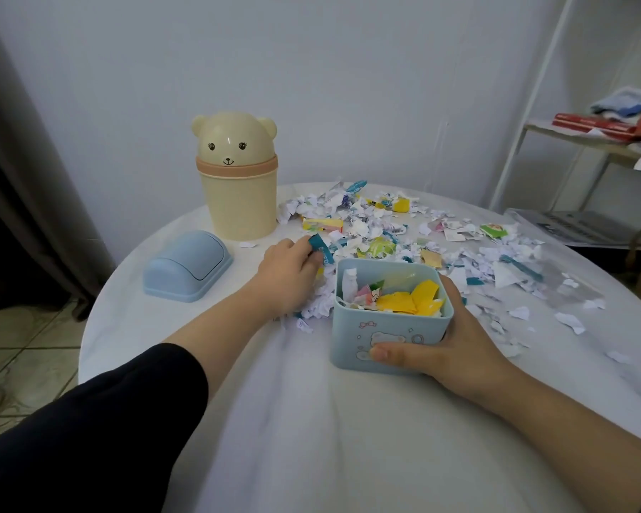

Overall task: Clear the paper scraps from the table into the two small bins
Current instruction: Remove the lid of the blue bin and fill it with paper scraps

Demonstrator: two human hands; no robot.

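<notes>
Right hand [459, 346] grips the blue square bin [352, 336] (holding yellow, white and pink scraps [396, 304]); left hand [287, 277], just beside it, pinches a teal scrap [317, 243]. More paper scraps [371, 225] litter the bench [311, 438] beyond both hands.

Six o'clock of the blue bin [389, 327]: bare table [311, 438], wide open. Paper scraps [385, 231] crowd twelve to three; bear bin [237, 201] and lid [187, 266] block ten.

Plastic bins, paper scraps, cloth cover

Bear bin [238, 187] glossy on its dome; blue bin [389, 320] and lid [187, 266] smooth, matt; tablecloth [311, 420] wrinkled; scraps [378, 231] crumpled.
</notes>
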